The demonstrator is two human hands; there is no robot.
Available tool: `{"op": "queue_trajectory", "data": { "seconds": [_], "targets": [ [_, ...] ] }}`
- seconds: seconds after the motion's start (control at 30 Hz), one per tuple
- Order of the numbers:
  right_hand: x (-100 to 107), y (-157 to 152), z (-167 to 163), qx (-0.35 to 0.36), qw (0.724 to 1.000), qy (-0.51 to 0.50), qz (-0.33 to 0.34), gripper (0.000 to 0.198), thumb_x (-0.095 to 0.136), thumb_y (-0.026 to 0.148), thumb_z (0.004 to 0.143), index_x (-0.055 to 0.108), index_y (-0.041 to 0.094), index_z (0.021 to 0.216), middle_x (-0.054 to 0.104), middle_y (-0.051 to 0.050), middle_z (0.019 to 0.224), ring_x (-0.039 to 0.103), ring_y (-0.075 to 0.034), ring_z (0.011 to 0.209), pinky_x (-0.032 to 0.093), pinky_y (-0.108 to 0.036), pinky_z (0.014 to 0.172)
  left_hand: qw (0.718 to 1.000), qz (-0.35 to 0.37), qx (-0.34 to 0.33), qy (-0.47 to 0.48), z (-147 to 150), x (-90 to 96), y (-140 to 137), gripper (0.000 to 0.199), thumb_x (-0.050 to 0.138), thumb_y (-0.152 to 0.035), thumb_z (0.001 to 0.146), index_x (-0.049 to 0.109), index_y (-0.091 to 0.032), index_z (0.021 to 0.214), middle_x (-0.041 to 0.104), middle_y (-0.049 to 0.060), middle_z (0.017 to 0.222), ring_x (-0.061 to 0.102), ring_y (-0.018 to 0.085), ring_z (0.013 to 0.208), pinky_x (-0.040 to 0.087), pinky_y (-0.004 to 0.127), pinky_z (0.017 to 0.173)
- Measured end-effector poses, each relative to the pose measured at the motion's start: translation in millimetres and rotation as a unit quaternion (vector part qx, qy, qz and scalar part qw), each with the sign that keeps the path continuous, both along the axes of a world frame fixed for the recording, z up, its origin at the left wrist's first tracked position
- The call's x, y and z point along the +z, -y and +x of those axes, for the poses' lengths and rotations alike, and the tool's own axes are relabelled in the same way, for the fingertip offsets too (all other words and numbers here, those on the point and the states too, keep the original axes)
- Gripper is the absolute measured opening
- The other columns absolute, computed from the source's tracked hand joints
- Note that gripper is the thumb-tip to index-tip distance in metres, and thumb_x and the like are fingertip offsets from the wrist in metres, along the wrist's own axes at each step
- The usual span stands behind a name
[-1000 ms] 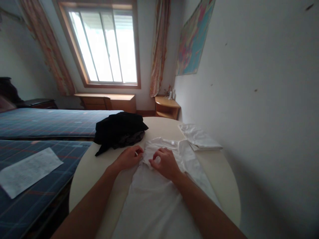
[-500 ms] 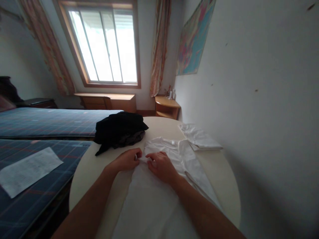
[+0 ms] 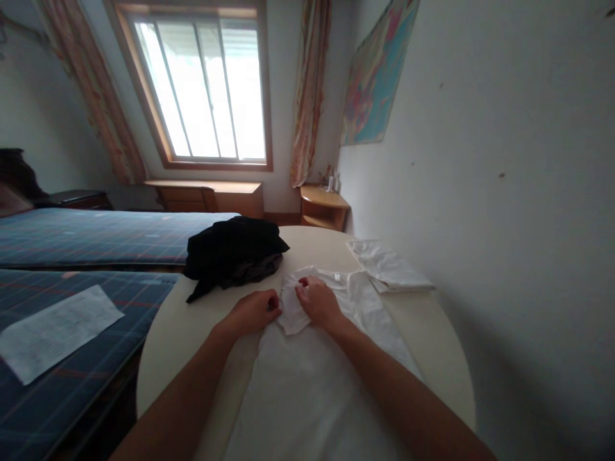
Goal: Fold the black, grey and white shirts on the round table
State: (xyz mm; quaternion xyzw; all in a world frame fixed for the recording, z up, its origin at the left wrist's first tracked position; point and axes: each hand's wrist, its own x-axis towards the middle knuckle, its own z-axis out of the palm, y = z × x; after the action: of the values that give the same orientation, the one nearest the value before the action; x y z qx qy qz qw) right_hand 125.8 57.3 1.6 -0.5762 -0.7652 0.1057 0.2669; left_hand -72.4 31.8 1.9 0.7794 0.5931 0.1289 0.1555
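A white shirt is spread over the round table, its neck end with a small label pointing away from me. At the shirt's left edge my left hand is closed, thumb and fingers pinching the cloth. A flap of the shirt, perhaps a sleeve, lies turned inward between my hands. My right hand rests over that flap with its fingers curled onto the fabric; its fingertips are partly hidden. Just beyond my left hand sits a crumpled heap of black clothing.
The cream round table stands close to the right wall. A folded white garment lies on its far right. Left of it are blue plaid mattresses with a printed sheet of paper. A low wooden cabinet stands in the far corner.
The flap at the shirt's left edge has been turned inward and now lies flatter. My right hand has moved slightly up and away; my left hand has shifted a little right.
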Motion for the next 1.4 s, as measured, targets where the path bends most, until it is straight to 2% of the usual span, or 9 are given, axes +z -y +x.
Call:
{"op": "queue_trajectory", "data": {
  "seconds": [0.23,0.43,0.57,0.67,0.87,1.03,1.2,1.3,1.4],
  "targets": [
    [19,-46,-32,-0.09,0.988,0.082,-0.089,0.057,0.053,0.063,0.087,0.072,0.014,0.108,0.069,-0.02,0.119,0.058,-0.035,0.119,0.042,-0.045,0.098,1.0,0.0,-0.005,-0.001,4,2.3,1,0.012,0.066,-0.032,0.082,0.062,-0.023,0.088,0.071,0.0,0.088,0.065,0.017,0.081,0.04,0.025,0.065],
    [9,-71,-47,-0.096,0.983,0.039,-0.148,0.032,0.063,0.039,0.082,0.075,0.015,0.098,0.073,-0.019,0.112,0.064,-0.035,0.111,0.04,-0.047,0.098,1.0,-0.002,-0.005,-0.003,4,3.0,2,0.011,0.065,-0.032,0.081,0.061,-0.023,0.086,0.07,-0.001,0.086,0.064,0.017,0.079,0.038,0.026,0.064],
    [3,-88,-43,-0.094,0.986,-0.021,-0.134,0.037,0.045,0.037,0.094,0.073,0.015,0.101,0.075,-0.015,0.104,0.069,-0.026,0.099,0.047,-0.033,0.083,1.0,0.0,0.003,-0.008,1,3.6,2,0.009,0.064,-0.028,0.081,0.06,-0.023,0.087,0.07,-0.001,0.088,0.063,0.017,0.079,0.037,0.026,0.064],
    [-3,-95,-37,-0.094,0.986,-0.06,-0.121,0.037,0.045,0.036,0.096,0.069,0.013,0.11,0.074,-0.014,0.105,0.069,-0.022,0.096,0.047,-0.026,0.076,1.0,0.003,0.017,-0.009,0,4.4,2,0.009,0.062,-0.027,0.082,0.059,-0.024,0.09,0.07,0.0,0.088,0.064,0.017,0.079,0.037,0.026,0.064],
    [-11,-90,-27,-0.027,0.988,-0.088,-0.127,0.038,0.062,0.033,0.089,0.059,0.017,0.124,0.074,-0.007,0.101,0.069,-0.017,0.088,0.047,-0.023,0.074,0.998,0.002,0.06,0.012,7,4.8,2,0.019,0.051,-0.04,0.094,0.059,-0.025,0.102,0.073,0.001,0.091,0.067,0.019,0.084,0.039,0.028,0.066],
    [-4,-78,-17,0.005,0.991,-0.055,-0.119,0.048,0.055,0.027,0.092,0.046,0.018,0.138,0.074,-0.006,0.101,0.068,-0.018,0.093,0.045,-0.026,0.08,0.997,0.0,0.07,0.009,11,4.4,2,0.031,0.055,-0.035,0.091,0.057,-0.025,0.12,0.074,0.001,0.093,0.068,0.02,0.09,0.042,0.028,0.07],
    [7,-60,3,0.023,0.992,0.037,-0.122,0.065,0.064,0.033,0.083,0.044,0.019,0.143,0.073,-0.008,0.102,0.067,-0.024,0.099,0.044,-0.032,0.084,0.997,-0.001,0.083,-0.005,14,5.6,2,0.032,0.054,-0.038,0.091,0.06,-0.025,0.12,0.075,0.002,0.095,0.068,0.02,0.092,0.043,0.027,0.072],
    [10,-53,16,0.046,0.988,0.09,-0.117,0.058,0.064,0.028,0.082,0.051,0.021,0.138,0.073,-0.006,0.101,0.067,-0.022,0.098,0.044,-0.031,0.086,0.996,0.004,0.09,-0.017,17,4.6,3,0.026,0.053,-0.037,0.092,0.064,-0.025,0.112,0.075,0.004,0.097,0.068,0.021,0.092,0.043,0.028,0.073],
    [11,-48,25,0.051,0.989,0.081,-0.108,0.044,0.061,0.02,0.086,0.057,0.021,0.13,0.073,-0.004,0.099,0.067,-0.018,0.095,0.043,-0.027,0.084,0.994,0.011,0.102,-0.033,20,2.2,2,0.02,0.053,-0.035,0.092,0.067,-0.024,0.101,0.074,0.005,0.101,0.067,0.022,0.093,0.044,0.028,0.074]
  ]
}}
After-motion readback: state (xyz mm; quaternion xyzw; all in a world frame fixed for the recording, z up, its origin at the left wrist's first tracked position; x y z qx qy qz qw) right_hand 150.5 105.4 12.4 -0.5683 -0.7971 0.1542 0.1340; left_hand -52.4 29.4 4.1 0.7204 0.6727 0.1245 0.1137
